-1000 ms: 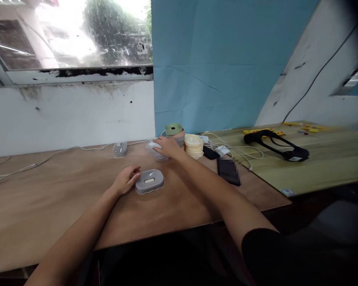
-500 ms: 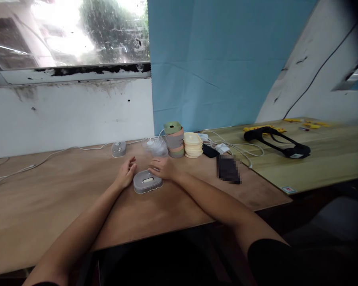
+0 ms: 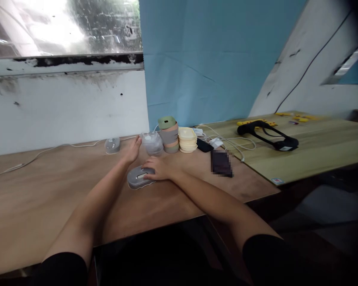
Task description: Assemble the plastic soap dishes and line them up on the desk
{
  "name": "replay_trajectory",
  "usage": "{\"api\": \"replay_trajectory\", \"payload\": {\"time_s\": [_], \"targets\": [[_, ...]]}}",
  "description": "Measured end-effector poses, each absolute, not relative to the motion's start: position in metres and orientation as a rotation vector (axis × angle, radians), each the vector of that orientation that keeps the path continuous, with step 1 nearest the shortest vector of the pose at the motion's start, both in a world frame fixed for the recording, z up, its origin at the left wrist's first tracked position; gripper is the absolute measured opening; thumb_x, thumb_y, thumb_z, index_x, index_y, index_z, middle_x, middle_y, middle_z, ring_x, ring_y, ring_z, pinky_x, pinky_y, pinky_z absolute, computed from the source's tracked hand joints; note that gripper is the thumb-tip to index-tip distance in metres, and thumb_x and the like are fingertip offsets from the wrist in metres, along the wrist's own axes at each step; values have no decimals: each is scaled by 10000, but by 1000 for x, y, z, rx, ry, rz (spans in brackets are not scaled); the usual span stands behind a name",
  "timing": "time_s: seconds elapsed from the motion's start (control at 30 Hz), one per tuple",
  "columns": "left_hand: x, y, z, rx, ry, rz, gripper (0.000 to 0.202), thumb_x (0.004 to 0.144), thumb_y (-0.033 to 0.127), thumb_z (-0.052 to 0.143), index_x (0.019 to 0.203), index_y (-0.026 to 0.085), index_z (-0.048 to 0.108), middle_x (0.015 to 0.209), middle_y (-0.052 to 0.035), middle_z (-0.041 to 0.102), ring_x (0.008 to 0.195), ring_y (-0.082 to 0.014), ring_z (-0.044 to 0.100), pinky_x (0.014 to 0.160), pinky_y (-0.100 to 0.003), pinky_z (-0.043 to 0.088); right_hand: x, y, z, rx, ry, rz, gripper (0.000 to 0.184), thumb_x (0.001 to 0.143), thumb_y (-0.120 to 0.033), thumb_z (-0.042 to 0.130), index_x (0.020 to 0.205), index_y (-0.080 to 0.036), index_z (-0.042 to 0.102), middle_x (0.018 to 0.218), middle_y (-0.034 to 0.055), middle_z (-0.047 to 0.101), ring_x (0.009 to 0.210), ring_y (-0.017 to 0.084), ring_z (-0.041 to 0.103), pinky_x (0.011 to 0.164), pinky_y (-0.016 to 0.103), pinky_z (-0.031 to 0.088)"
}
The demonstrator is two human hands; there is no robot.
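Note:
A grey rounded box (image 3: 134,179) with an oval slot in its top sits on the brown table in front of me. My right hand (image 3: 158,168) lies over its right part, thumb near the slot and fingers toward the far side, gripping it. Farther back, my left hand (image 3: 133,150) is open, its fingers stretched out at the left side of a stack of clear plastic pieces (image 3: 153,143). Whether the fingertips touch the plastic I cannot tell.
Behind my hands stand a stack of green, orange and grey boxes (image 3: 169,137) and a cream-coloured stack (image 3: 187,140). A smaller grey piece (image 3: 112,145) is at the back left. White cables (image 3: 241,140) and a black headset-like frame (image 3: 268,135) lie to the right.
My left hand has moved from beside the grey box back to the clear plastic pieces, and its fingers have straightened. My right hand has slid farther left over the box. The view has shifted slightly.

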State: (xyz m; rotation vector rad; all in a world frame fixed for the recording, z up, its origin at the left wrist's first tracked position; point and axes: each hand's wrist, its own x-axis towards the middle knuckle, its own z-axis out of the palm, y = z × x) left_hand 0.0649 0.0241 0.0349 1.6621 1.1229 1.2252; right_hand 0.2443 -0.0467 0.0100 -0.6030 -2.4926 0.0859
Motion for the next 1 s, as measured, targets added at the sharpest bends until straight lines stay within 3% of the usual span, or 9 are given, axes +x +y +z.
{"api": "replay_trajectory", "payload": {"time_s": [0.3,0.63,0.83,1.0], "targets": [[67,20,38,1606,1159,1263,635,921,634,286,1361,200,432,1447,-152,434,1253,-305,496,974,-462,422,246,-43,9,-574,-2527,99,500,839,-568,574,1133,-173,661,1078,109,645,994,220,566,908,385,460],[63,21,35,1600,1288,1312,580,921,608,319,1239,164,511,1335,-146,528,1179,-273,539,944,-403,451,246,-50,13,-593,-2656,163,850,640,-636,729,1349,-226,503,1350,136,526,1191,290,527,996,420,423],[37,7,16,1623,1386,1301,614,905,610,358,1310,165,479,1404,-155,474,1248,-283,493,996,-435,417,246,-47,7,-714,-2582,316,922,636,-645,730,1401,-228,430,1351,131,529,1202,288,530,1014,421,417],[8,-25,-8,1669,1324,1241,727,900,659,263,1383,138,415,1429,-188,448,1249,-299,501,1004,-481,418,246,-43,4,-759,-2508,402,895,651,-637,726,1387,-212,446,1327,131,551,1192,286,538,1004,417,427]]}}
